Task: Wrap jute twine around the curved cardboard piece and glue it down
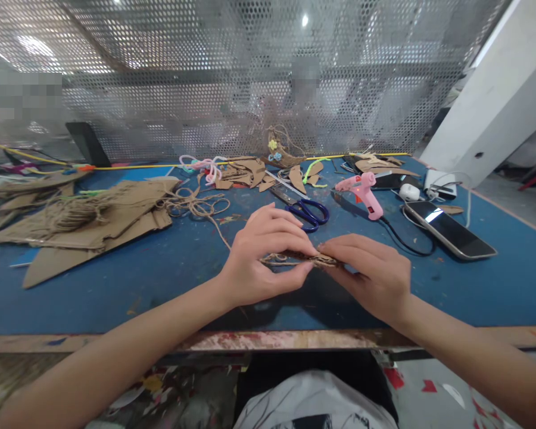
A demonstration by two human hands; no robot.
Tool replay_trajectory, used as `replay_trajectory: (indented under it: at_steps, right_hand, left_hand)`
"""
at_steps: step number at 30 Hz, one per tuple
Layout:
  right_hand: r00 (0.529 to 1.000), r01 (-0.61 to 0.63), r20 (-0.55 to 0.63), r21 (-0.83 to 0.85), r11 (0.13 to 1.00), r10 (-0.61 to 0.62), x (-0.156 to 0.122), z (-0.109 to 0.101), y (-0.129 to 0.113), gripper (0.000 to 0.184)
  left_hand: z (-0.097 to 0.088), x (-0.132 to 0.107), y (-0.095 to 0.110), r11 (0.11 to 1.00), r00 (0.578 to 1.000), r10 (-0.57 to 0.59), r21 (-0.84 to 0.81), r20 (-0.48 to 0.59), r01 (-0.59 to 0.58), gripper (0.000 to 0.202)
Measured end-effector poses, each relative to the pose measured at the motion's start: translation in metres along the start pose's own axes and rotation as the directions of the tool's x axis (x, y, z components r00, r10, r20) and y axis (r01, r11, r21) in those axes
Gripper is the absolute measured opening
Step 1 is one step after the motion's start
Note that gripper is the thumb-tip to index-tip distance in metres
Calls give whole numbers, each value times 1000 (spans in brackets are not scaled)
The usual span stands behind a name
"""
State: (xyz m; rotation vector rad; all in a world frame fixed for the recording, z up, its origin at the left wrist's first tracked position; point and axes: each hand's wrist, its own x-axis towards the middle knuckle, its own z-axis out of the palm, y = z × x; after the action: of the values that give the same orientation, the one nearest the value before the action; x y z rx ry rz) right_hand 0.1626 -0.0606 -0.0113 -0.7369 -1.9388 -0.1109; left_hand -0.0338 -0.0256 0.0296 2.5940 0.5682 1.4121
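Between my two hands, just above the front of the blue table, is a small brown cardboard piece (325,260) with twine on it. My left hand (268,256) pinches its left part between thumb and fingers. Closed on its right end is my right hand (373,271), which hides much of that side. A strand of twine (221,232) runs from behind my left hand back to a loose tangle (194,204). Blue-handled scissors (310,213) lie just beyond my hands.
A pink glue gun (366,193) with a black cord lies behind my right hand. Further right are a phone (451,229) and a white charger (410,192). Cardboard sheets (134,205) with a twine bundle (78,214) lie left. Cardboard scraps (243,173) line the perforated metal screen (205,107).
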Motion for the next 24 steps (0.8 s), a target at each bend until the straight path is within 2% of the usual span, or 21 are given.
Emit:
replay_trajectory:
  at_steps: [5, 8, 10, 12, 16, 20, 24]
  right_hand:
    - [998, -55, -12, 25, 998, 56, 3, -2, -1, 15]
    - [978, -204, -10, 104, 973, 207, 5, -7, 3, 12]
    - [951, -297, -28, 199, 934, 309, 5, -10, 9, 13]
    - [927, -340, -58, 291, 894, 371, 5, -11, 18, 15]
    - [917, -344, -61, 382, 858, 394, 4, -12, 33, 17]
    - [922, -349, -9, 414, 841, 387, 2, -11, 39, 19]
    - [898, -386, 4, 483, 786, 439, -1, -8, 40, 15]
  left_hand:
    - [-3, 1, -3, 999, 1000, 19, 48, 11, -20, 12]
    - [-10, 1, -14, 996, 999, 36, 79, -21, -35, 27]
    - [-14, 0, -25, 997, 998, 36, 72, -42, -33, 28]
    - [-17, -1, -34, 999, 998, 33, 29, -55, -31, 27]
    - [-16, -4, -42, 997, 995, -16, -83, -95, 8, 28]
    - [-14, -4, -36, 992, 994, 13, -123, -112, -26, 20]
    - [-14, -4, -31, 989, 994, -18, -146, -112, 1, 16]
